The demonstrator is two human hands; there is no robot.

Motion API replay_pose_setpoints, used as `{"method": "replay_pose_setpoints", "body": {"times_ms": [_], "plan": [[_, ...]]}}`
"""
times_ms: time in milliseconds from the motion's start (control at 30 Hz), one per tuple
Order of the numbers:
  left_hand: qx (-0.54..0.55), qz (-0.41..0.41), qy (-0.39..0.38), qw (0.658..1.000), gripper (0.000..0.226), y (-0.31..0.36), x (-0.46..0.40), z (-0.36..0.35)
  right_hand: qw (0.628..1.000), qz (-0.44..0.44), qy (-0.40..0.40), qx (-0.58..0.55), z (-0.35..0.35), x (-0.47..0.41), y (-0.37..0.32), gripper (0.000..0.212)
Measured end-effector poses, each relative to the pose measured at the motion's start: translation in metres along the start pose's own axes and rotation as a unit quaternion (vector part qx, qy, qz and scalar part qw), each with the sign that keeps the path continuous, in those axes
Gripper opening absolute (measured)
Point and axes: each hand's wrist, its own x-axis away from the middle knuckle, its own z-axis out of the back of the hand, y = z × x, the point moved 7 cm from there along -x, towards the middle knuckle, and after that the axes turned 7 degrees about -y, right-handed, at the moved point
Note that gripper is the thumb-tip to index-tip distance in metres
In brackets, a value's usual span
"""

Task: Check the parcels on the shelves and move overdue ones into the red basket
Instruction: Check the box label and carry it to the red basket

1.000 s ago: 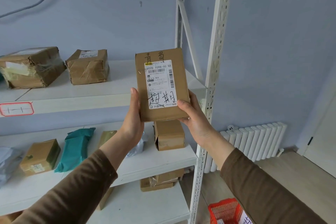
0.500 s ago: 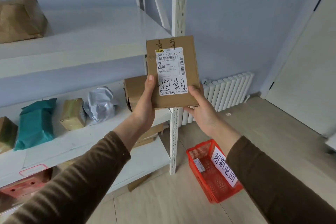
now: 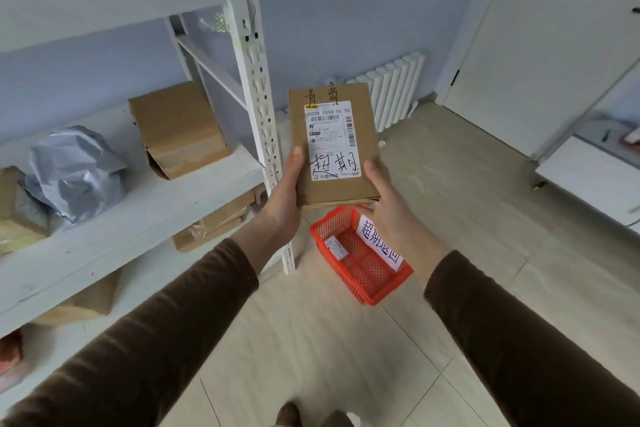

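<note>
I hold a flat brown cardboard parcel (image 3: 332, 146) upright in both hands, its white shipping label and handwritten black characters facing me. My left hand (image 3: 285, 196) grips its lower left edge with the thumb on the front. My right hand (image 3: 388, 208) grips the lower right corner from beneath, thumb on the side. The red basket (image 3: 363, 263) stands on the floor just below the parcel, beside the shelf post, with a white handwritten sign on its right wall and a small labelled item inside.
The white shelf unit (image 3: 145, 218) fills the left, its post (image 3: 256, 94) close to my left hand. On it sit a brown box (image 3: 180, 128) and a grey plastic bag parcel (image 3: 76, 170); more boxes (image 3: 218, 222) lie below. A radiator (image 3: 394, 87) and a door stand behind.
My view has swung down and to the right. The parcel in both hands has come away from the shelves and now hangs over the red basket, which has come fully into sight.
</note>
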Motion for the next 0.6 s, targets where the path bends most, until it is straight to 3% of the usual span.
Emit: {"method": "replay_pose_setpoints", "body": {"times_ms": [67,167,333,600], "plan": [[0.022,0.015,-0.018,0.999,0.054,-0.019,-0.015,-0.016,1.0,-0.015,0.021,-0.01,0.026,-0.002,0.012,0.064],[0.043,0.039,-0.018,0.998,0.057,-0.05,-0.04,-0.04,0.998,-0.034,0.054,-0.029,0.07,-0.005,0.027,0.056],[0.083,0.086,0.059,0.991,0.096,-0.111,-0.081,-0.086,0.996,-0.055,0.065,-0.037,0.146,-0.016,0.048,0.05],[0.124,0.147,0.124,0.973,0.064,-0.216,-0.132,-0.155,0.989,-0.145,-0.001,-0.009,0.259,-0.038,0.1,0.074]]}}
